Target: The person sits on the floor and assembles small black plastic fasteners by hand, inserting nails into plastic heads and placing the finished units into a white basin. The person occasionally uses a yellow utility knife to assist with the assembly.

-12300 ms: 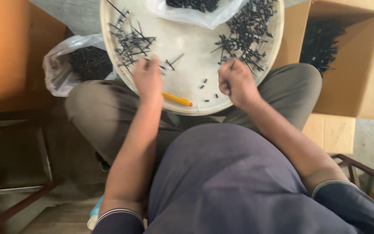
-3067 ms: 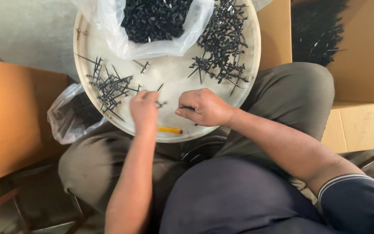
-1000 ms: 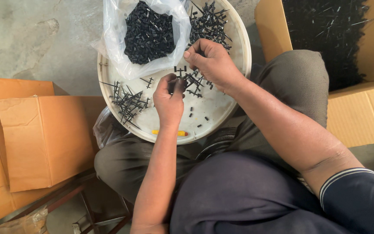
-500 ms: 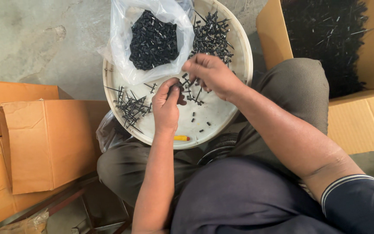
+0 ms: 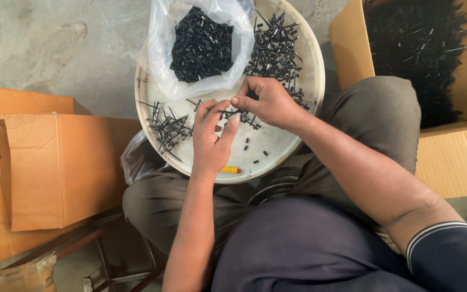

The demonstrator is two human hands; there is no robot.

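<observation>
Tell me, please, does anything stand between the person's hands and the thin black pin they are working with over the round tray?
Nothing visible does: the left hand and right hand already pinch the pin above the tray.

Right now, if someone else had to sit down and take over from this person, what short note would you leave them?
Left hand: over the round white tray, fingertips at a thin black nail.
Right hand: pinching the same nail from the other end.
Clear plastic bag of small black caps: on the tray's far side.
Loose nail pile: right of the bag. Smaller nail cluster: tray's left.
Open cardboard box of black nails: at right.
Both piles remain.
</observation>
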